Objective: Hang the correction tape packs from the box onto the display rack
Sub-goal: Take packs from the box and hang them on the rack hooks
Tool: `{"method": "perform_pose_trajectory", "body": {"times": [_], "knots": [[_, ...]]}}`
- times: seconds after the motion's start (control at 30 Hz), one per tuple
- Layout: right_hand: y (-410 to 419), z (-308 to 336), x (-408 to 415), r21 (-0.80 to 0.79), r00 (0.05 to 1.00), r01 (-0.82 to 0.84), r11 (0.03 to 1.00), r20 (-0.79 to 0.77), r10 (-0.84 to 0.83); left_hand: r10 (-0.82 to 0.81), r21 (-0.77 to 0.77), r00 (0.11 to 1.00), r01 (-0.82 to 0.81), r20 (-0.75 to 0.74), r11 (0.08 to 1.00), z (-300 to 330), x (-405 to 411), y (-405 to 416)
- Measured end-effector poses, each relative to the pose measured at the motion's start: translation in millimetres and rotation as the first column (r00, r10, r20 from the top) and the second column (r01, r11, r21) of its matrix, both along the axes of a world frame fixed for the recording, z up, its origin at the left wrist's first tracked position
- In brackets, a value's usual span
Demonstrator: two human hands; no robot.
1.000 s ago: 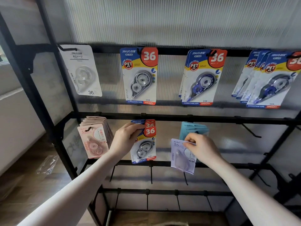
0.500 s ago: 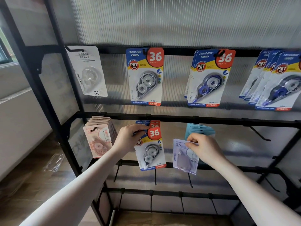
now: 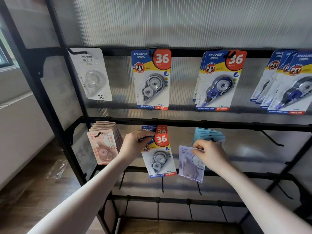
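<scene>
item 1, left hand (image 3: 135, 146): i see it at about 9 o'clock of frame centre, fingers curled and pinching the top left edge of a blue-and-red "36" correction tape pack (image 3: 159, 156). the pack hangs tilted in front of two more of the same kind (image 3: 154, 129) on the middle rail's second hook.

item 2, right hand (image 3: 211, 156): at roughly 3 o'clock of the left hand, thumb and fingers pinching the upper right edge of a lilac correction tape pack (image 3: 190, 163). this pack sits just below and in front of a stack of light blue packs (image 3: 208, 135); i cannot tell whether it touches their hook.

item 3, display rack (image 3: 219, 125): black metal frame with ribbed translucent back panel. bare hooks (image 3: 271, 139) at 3 o'clock on the middle rail and more along the lower rails.

item 4, top rail, from 9 to 3 o'clock: one white clear-tape pack (image 3: 92, 75), one grey-dispenser pack (image 3: 152, 80), a small stack of blue-dispenser packs (image 3: 219, 81), a fanned group of further blue-dispenser packs (image 3: 287, 85) cut by the frame edge.

item 5, middle rail at 9 o'clock: stack of pink packs (image 3: 103, 146), just beside the left hand.

item 6, floor at 8 o'clock: wood boards with a crumpled clear plastic wrapper (image 3: 56, 168).
</scene>
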State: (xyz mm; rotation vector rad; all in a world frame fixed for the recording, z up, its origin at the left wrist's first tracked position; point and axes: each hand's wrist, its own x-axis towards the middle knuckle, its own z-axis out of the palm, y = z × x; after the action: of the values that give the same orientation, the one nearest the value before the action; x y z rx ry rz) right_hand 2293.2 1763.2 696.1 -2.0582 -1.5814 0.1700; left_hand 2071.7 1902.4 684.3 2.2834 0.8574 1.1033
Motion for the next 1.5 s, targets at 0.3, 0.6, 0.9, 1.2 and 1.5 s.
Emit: {"method": "perform_pose_trajectory", "body": {"times": [0.3,0.6,0.9,1.2,1.5], "knots": [[3.2,-2.7,0.3,-0.001,1.0,0.005,1.0,0.015,-0.005,-0.1,0.006,0.995,0.1,0.012,0.995,-5.0,-3.9,-0.2],[1.8,-2.8,6.2,-0.001,1.0,0.013,1.0,0.005,-0.013,-0.03,0.176,0.998,0.021,0.05,0.984,-14.4,-0.9,-5.0],[5.1,-7.8,9.0,0.013,1.0,0.004,1.0,-0.018,-0.003,0.055,0.03,0.996,-0.057,0.069,0.998,1.5,2.2,-4.1],[9.5,-11.3,7.2,0.037,1.0,-0.014,0.999,-0.015,0.015,0.051,-0.03,0.998,-0.05,0.048,0.998,-1.1,5.8,-0.7],[11.3,-16.4,8.2,0.045,1.0,-0.017,0.999,-0.006,0.017,0.064,0.014,0.997,-0.064,-0.045,0.998,-0.7,8.5,-5.5]]}}
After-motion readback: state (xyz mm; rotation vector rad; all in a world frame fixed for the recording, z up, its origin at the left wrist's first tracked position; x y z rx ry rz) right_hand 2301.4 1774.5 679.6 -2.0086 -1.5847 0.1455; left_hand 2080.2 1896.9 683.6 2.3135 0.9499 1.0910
